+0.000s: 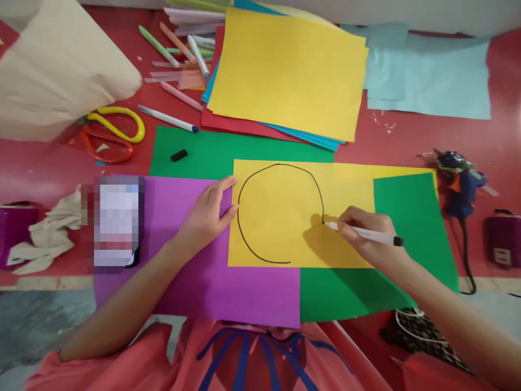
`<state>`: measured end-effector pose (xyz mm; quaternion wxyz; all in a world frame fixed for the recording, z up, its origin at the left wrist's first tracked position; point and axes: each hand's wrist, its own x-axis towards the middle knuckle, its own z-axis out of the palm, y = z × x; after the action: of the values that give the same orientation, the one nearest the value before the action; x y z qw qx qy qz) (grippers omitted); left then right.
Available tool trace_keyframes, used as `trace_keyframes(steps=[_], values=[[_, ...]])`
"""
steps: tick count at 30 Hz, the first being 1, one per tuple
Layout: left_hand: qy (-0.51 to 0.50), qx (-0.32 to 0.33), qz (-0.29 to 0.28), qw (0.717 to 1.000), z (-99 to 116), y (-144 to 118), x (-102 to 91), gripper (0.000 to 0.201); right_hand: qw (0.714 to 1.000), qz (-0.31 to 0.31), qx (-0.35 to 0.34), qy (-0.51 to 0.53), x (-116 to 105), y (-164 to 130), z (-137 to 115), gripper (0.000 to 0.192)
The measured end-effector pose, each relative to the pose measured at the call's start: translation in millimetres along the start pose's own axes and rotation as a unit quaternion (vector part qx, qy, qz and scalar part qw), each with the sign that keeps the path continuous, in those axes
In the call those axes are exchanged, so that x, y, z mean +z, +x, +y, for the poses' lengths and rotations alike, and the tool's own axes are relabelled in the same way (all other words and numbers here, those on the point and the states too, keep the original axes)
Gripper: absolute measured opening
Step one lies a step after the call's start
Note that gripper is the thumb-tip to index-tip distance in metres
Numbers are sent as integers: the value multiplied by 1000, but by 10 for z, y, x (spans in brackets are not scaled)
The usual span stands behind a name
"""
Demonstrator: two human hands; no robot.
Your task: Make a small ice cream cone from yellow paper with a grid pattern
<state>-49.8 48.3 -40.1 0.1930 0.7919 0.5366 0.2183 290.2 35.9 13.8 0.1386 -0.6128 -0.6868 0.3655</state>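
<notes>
Nearest lie one smooth purple sheet (195, 298) and green paper (345, 293), and across them one flat yellow sheet (280, 217) bears a thin black line (279, 164), a rounded loop open at lower right. The two hands are apart: the left hand (209, 209) holds nothing, fingertips at the yellow sheet's left edge, while the right hand (368, 228) pinches one slim white marker (378, 236), tip at the line's end. Beyond are one black cap (179, 155), one pair of scissors (140, 127) with rounded handles, and one paper stack (288, 70) on the red bench (407, 141).
</notes>
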Motion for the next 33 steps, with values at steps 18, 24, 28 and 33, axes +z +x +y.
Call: trace_keyframes(steps=[18, 24, 28, 33], values=[[-8, -22, -11, 1000, 8, -6, -5, 56, 992, -120, -42, 10, 198, -280, -228, 18], [-13, -16, -10, 1000, 0, -2, -3, 55, 984, -162, -67, 36, 279, -307, -270, 19], [-12, -24, -11, 1000, 6, 0, -5, 53, 979, -181, -76, 51, 319, -291, -339, 20], [-11, -25, -12, 1000, -3, -5, -3, 54, 973, -199, -88, 72, 363, -236, -461, 23]])
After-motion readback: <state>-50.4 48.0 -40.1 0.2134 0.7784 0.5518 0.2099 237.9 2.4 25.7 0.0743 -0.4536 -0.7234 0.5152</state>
